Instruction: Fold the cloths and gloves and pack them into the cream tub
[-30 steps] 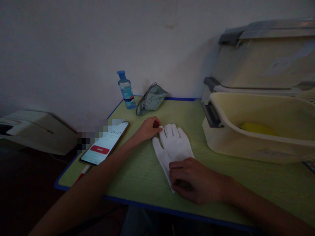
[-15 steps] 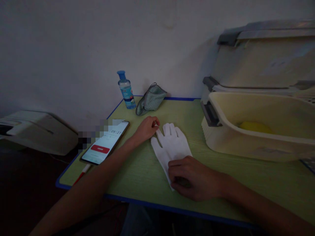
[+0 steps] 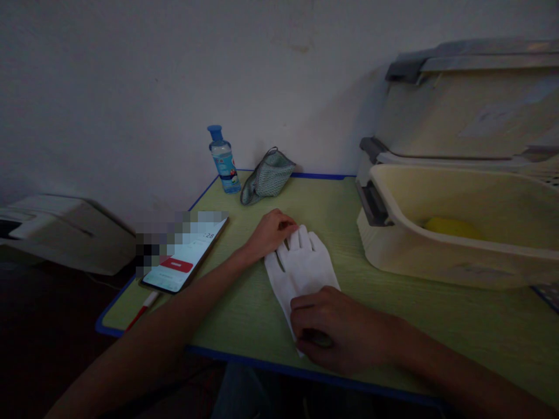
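Note:
A white glove lies flat on the green table, fingers pointing away from me. My left hand rests on the glove's fingertips, its fingers curled and pinching the tip of a glove finger. My right hand lies over the glove's cuff near the table's front edge, fingers bent down and pressing on the cloth. The cuff itself is hidden under that hand.
A phone with a lit screen lies at the table's left. A small water bottle and a grey-green cloth mask stand by the wall. A large cream plastic bin with something yellow inside fills the right side.
My left hand has moved right, from the glove's outer finger onto its middle fingertips. The glove and my right hand have shifted slightly left and toward me.

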Available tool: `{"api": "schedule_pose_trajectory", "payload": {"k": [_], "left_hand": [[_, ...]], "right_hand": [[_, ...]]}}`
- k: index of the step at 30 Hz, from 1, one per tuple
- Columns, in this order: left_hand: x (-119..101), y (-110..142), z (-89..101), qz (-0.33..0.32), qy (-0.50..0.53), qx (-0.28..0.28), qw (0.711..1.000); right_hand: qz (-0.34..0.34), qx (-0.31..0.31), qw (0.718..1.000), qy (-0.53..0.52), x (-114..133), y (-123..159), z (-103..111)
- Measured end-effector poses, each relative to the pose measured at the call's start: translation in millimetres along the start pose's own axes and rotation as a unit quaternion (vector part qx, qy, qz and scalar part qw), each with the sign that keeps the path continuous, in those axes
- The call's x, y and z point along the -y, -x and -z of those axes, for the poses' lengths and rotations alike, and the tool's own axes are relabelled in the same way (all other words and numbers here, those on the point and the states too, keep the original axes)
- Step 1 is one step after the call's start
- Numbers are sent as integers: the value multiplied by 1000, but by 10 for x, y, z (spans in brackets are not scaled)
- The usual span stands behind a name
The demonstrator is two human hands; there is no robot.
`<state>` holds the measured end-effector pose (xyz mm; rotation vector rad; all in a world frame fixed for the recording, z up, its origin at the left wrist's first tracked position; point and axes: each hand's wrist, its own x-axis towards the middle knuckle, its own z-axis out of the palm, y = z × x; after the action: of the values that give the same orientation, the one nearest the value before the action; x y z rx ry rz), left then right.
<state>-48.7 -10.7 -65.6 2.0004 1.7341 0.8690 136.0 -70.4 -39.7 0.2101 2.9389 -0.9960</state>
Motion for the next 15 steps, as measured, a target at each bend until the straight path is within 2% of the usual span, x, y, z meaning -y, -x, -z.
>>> {"api": "schedule_pose_trajectory", "payload": {"k": [8, 15], "left_hand": [[-37, -14, 69, 43, 54, -29, 997], [41, -4, 74, 56, 69, 10, 996]], "right_hand": [[3, 4, 1000, 2, -5, 1, 1], [-1, 4, 1000, 11, -4, 12, -8]]}}
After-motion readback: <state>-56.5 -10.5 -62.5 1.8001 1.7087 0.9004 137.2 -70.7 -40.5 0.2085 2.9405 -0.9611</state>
